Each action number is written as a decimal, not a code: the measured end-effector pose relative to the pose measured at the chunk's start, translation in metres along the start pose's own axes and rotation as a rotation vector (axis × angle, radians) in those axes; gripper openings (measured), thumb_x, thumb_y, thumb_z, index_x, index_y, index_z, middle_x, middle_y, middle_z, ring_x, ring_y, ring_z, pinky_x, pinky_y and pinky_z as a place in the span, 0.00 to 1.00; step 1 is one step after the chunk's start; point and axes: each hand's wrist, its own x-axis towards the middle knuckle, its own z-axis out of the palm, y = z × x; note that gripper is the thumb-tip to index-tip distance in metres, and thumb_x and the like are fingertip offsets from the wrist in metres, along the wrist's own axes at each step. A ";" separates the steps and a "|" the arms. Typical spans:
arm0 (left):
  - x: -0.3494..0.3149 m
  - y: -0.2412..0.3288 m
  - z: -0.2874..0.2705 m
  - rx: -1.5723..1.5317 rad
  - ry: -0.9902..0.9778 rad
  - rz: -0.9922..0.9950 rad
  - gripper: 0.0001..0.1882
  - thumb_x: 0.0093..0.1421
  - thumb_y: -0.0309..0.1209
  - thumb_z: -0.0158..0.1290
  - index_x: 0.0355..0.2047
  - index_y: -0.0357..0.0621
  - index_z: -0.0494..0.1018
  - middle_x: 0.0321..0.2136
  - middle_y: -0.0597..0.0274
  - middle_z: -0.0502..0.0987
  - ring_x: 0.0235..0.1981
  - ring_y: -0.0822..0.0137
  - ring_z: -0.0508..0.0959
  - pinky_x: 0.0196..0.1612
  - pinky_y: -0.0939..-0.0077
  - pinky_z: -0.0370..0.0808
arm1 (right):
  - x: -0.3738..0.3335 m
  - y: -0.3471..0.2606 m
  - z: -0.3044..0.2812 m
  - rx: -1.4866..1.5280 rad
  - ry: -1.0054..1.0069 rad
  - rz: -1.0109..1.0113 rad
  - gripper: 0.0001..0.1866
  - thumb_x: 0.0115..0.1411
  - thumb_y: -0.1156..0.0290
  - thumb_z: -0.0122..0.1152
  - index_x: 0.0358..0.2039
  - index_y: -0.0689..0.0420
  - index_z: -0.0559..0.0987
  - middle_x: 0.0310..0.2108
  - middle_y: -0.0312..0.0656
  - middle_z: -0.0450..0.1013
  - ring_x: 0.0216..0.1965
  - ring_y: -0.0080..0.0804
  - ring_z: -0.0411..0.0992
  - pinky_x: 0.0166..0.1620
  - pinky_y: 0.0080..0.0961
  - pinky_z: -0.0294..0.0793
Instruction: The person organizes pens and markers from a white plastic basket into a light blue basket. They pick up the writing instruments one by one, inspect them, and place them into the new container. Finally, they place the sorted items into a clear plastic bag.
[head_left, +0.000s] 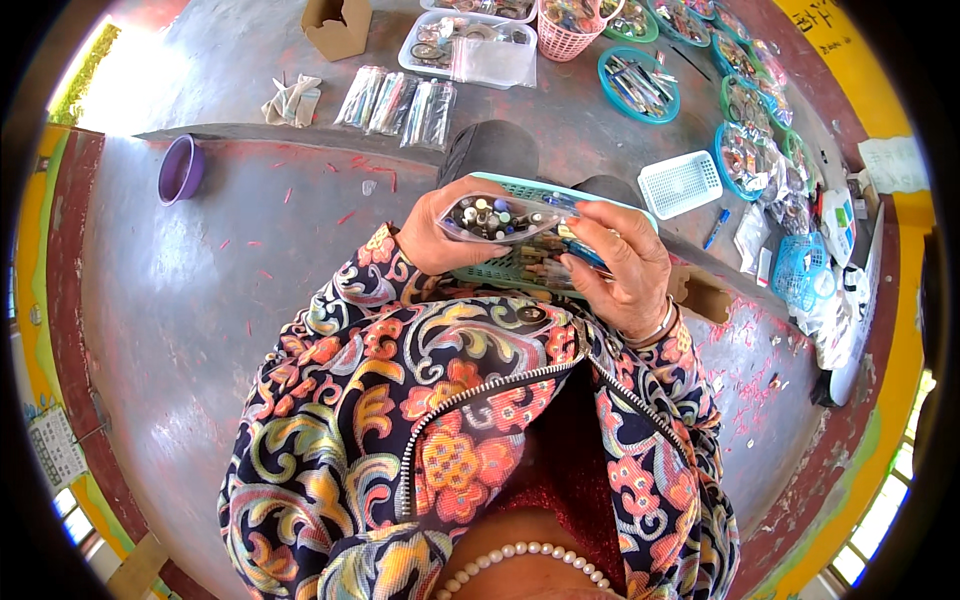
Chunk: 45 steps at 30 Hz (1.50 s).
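A clear plastic bag (pixel 500 238) packed with pens is held above my lap, with the round ends of the pens in black, white and blue facing me. My left hand (pixel 447 228) is closed around its left side, thumb along the near edge. At the opposite end, my right hand (pixel 622 262) grips the bag's edge between bent fingers and thumb. Whether a loose pen is also in its fingers is hidden. Just below both hands sits a light green plastic basket (pixel 628 204), with more pens (pixel 545 268) lying in it, partly covered by the bag.
Ahead on a raised ledge lie filled pen bags (pixel 428 114), a cloth (pixel 292 102), a cardboard box (pixel 338 28) and a white tray (pixel 415 55). Several filled baskets (pixel 674 103) line the right, near a white basket (pixel 655 180) and blue marker (pixel 716 229). A purple bowl (pixel 181 171) stands left.
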 end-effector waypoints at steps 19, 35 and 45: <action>0.006 0.043 0.005 0.781 0.014 0.549 0.14 0.42 0.22 0.65 0.31 0.43 0.74 0.53 0.51 0.68 0.56 0.44 0.68 0.53 0.58 0.70 | 0.015 0.000 0.007 0.056 -0.076 -0.066 0.15 0.40 0.81 0.65 0.31 0.58 0.76 0.44 0.47 0.71 0.44 0.49 0.71 0.46 0.38 0.72; 0.001 0.057 0.008 1.283 -0.089 0.618 0.14 0.39 0.32 0.54 0.30 0.49 0.73 0.32 0.69 0.73 0.42 0.66 0.73 0.43 0.70 0.68 | 0.042 -0.052 -0.080 0.934 0.214 -0.454 0.10 0.49 0.77 0.63 0.34 0.57 0.79 0.29 0.42 0.76 0.26 0.35 0.74 0.35 0.30 0.76; 0.001 0.048 0.009 0.992 -0.249 0.389 0.12 0.44 0.24 0.56 0.32 0.41 0.71 0.31 0.62 0.75 0.34 0.58 0.76 0.32 0.66 0.77 | 0.054 -0.099 -0.130 1.438 -0.054 -0.142 0.08 0.57 0.81 0.55 0.28 0.53 0.80 0.34 0.35 0.78 0.36 0.26 0.77 0.44 0.18 0.74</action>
